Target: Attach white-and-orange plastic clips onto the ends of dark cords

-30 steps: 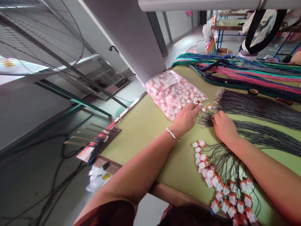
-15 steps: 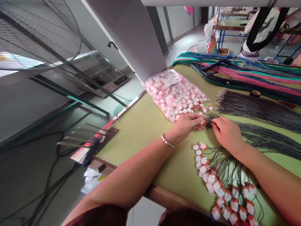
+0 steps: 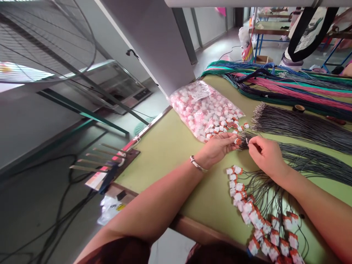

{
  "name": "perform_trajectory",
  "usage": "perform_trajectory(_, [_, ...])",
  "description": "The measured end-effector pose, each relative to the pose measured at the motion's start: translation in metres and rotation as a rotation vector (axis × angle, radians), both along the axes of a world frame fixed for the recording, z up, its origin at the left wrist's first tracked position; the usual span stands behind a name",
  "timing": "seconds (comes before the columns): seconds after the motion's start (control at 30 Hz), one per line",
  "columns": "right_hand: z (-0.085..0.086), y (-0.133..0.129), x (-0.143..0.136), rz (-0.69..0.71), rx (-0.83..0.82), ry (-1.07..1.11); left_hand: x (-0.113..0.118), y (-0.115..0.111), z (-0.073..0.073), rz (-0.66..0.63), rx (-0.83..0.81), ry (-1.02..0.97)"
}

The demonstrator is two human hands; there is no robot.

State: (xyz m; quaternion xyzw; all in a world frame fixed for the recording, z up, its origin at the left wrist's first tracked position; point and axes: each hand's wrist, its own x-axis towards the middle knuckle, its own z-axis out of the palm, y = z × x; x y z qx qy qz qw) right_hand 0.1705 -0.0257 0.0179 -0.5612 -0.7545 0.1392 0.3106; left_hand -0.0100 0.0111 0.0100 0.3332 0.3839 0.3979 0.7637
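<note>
Between the thumb and fingers of my left hand (image 3: 217, 148) is a small white and orange connector (image 3: 237, 141). Facing it, my right hand (image 3: 265, 156) pinches a thin wire whose light metal tip (image 3: 246, 140) points up. Both hands are over the near bundle of dark wires (image 3: 308, 157), a small gap apart. Beyond my left hand lies a clear bag of white and pink connectors (image 3: 205, 106), with loose ones spilling at its corner. Wired connectors (image 3: 247, 209) lie in a curved row nearer my body.
A second dark wire bundle (image 3: 302, 126) lies farther back, with a roll of tape (image 3: 298, 108) beside it. Coloured wires (image 3: 275, 84) stretch along the far edge. A rack with metal prongs (image 3: 121, 161) sits at the table's left edge, near a fan guard (image 3: 49, 40).
My right hand has drawn slightly back to the right, and a light wire tip now shows at its fingers. The connector in my left hand is more visible.
</note>
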Motion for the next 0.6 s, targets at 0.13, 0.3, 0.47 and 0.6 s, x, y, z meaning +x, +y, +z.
perform_trajectory(0.13, [-0.0026, 0.0009, -0.0014, 0.091, -0.125, 0.169, -0.0002, -0.0002, -0.0008, -0.085, 0.018, -0.029])
perform_trajectory(0.3, [-0.0026, 0.0067, -0.0003, 0.179, -0.229, 0.338, 0.0008, -0.0022, 0.0004, -0.12, 0.024, -0.036])
perform_trajectory(0.47, [-0.0003, 0.0086, 0.0018, 0.224, -0.289, 0.45, 0.0015, -0.0035, 0.0, -0.12, 0.031, -0.032])
perform_trajectory(0.6, [-0.0014, 0.008, 0.0023, 0.202, -0.303, 0.493, 0.0012, -0.0032, -0.0013, -0.127, 0.036, -0.046])
